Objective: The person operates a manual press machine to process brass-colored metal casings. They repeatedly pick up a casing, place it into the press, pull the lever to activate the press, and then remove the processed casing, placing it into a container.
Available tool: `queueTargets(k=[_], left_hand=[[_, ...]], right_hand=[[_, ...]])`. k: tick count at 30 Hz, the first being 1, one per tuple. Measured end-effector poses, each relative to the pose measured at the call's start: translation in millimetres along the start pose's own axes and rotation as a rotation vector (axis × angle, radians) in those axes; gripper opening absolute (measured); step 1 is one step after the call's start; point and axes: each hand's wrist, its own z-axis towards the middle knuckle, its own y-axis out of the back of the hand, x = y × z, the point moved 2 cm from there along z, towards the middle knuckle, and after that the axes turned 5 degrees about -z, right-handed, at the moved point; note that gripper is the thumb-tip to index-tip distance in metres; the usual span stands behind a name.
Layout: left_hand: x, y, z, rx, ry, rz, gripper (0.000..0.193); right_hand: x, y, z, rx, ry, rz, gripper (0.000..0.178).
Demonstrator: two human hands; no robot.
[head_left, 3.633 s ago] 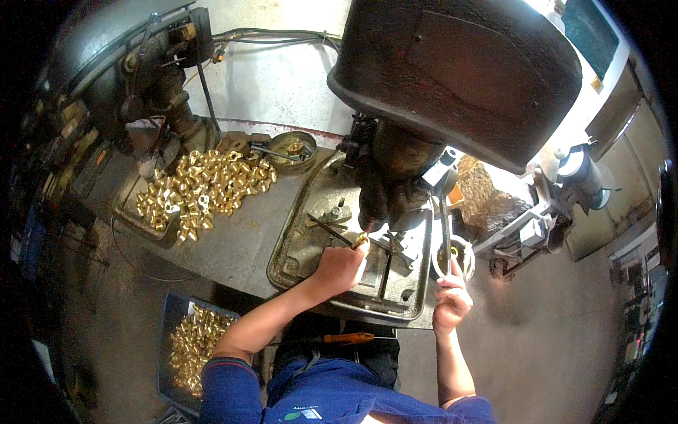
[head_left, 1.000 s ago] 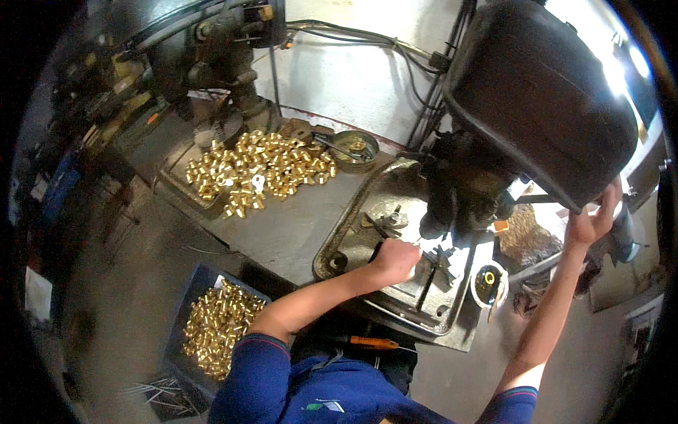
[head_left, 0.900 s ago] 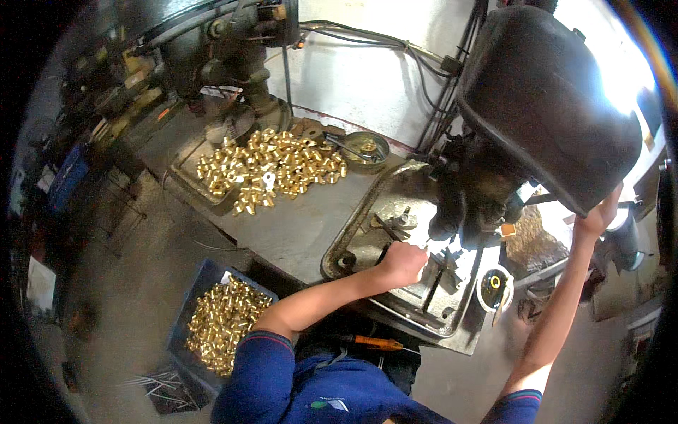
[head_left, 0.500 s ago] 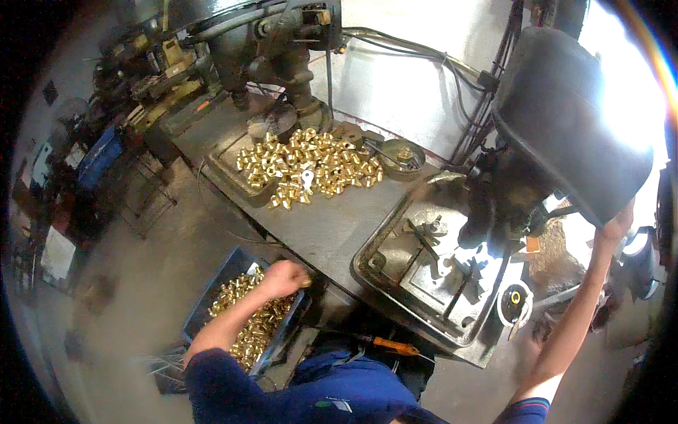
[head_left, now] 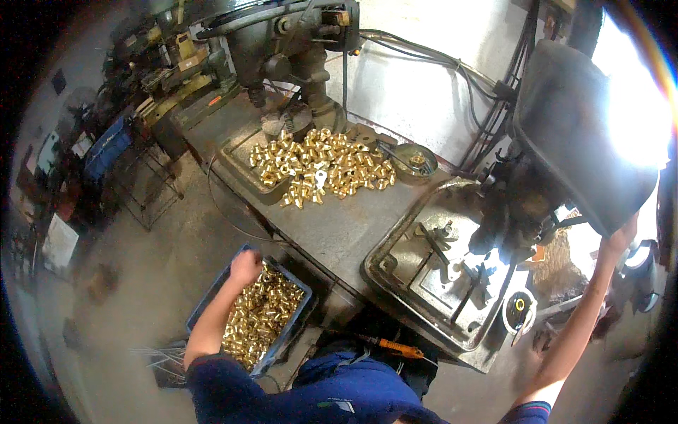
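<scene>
My left hand [head_left: 246, 268] is over the far left corner of a blue crate [head_left: 306, 297]. The hand looks closed, and whatever may be in it is hidden. Many small brass fittings [head_left: 265, 311] fill the crate. Far to the right, my right hand [head_left: 621, 237] is raised to the lower corner of the dark machine head [head_left: 565, 134]. Its fingers are bent round something behind that corner that I cannot make out. Under the head, a metal machine base [head_left: 417, 265] carries a clamp-like fixture [head_left: 459, 272]. A heap of brass fittings [head_left: 321, 166] covers part of the bench.
A second machine [head_left: 296, 63] stands at the back of the grey bench [head_left: 311, 222]. A round dish [head_left: 414, 162] sits beside the heap. An orange-handled tool [head_left: 399, 347] lies close to my body. A white round container [head_left: 519, 311] is right of the machine base. Cables run along the wall.
My left hand has moved left, from the crate's bench-side edge to its far left corner. My right hand stays at the machine head. The whole view has shifted slightly.
</scene>
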Motion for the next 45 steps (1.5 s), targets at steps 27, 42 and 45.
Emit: queueTargets(k=[27, 42, 45], left_hand=[[-73.0, 19.6, 123.6, -0.238, 0.23, -1.279, 0.013], [-367.7, -0.7, -43.4, 0.724, -0.66, -1.079, 0.017], [-364.6, -5.5, -51.9, 1.106, -0.324, -1.527, 0.02]], right_hand=[[49.1, -29.5, -6.0, -0.003, -0.024, -0.252, 0.037], [119.6, -20.1, -42.1, -0.06, 0.055, -0.502, 0.058], [146.7, -9.5, -134.8, 0.106, 0.063, -0.292, 0.057]])
